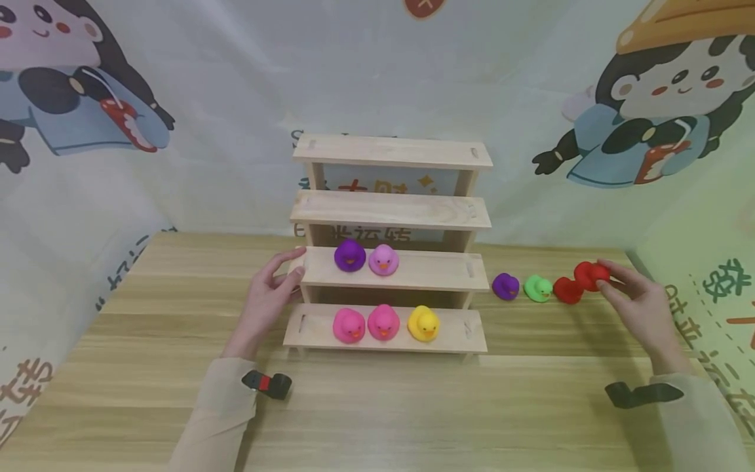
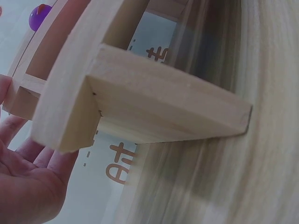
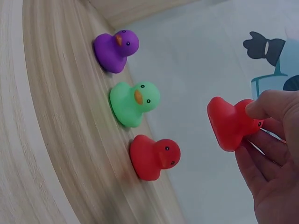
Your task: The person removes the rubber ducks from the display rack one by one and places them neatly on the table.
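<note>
Could drop the red rubber duck from the right hand: pinched only at the head end, with the flat base free, so liable to twist out if knocked or loosely held. Could also clip the second red duck, close by on the desk, if brought down or across too low. Might then shove that one into the green duck, and on into the dark purple duck at the near end of the row, beside the rack.

Through too hard a push at the left end, might shift or rock the four-step wooden rack and so topple the violet duck and lilac duck, both on the third step down. Might equally upset the pair of hot-pink ducks and the yellow duck on the lowest step, if jolted sharply.

In the right hand, grasps the red rubber duck between thumb and fingers, closed just to the width of the head, off the desk and apart from the second red duck in the wrist view. In the left hand, grips the rack at the left end of the third step, with thumb and forefinger parted to about the depth of the board. Cannot tell how firmly.
</note>
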Motion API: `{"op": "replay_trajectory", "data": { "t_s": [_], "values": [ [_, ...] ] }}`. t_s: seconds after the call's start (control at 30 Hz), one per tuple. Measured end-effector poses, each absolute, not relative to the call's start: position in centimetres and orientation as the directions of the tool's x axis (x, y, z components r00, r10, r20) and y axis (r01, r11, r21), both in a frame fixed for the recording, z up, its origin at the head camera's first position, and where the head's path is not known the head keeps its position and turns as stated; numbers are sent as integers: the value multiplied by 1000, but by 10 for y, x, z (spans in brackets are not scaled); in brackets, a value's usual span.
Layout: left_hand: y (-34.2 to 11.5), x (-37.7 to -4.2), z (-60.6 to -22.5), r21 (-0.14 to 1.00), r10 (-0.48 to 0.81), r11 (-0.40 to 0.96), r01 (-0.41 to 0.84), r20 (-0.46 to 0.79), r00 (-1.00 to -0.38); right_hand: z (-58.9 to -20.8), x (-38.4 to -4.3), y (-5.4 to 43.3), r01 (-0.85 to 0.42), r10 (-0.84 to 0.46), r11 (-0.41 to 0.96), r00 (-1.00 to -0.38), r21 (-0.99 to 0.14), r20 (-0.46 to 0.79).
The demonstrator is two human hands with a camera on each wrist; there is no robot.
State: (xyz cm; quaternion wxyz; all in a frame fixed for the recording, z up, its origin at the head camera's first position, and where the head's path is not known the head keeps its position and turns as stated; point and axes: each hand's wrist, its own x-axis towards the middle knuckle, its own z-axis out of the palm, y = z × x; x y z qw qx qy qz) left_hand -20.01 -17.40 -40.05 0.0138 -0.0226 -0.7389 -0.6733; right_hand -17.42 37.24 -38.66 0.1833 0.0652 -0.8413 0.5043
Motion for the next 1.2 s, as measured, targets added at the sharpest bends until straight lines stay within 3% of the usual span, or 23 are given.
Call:
{"op": "replay_trajectory", "data": {
  "t_s": [0.7,1.2],
  "values": [
    [-174,-199,-399,989,9,136,60,59,-998,-401,-182,397,-172,115,523,-956,-835,269],
    [-175,-199,-401,992,18,110,67,65,-998,-419,-183,405,-37,145,656,-974,-754,174]
  ]
}}
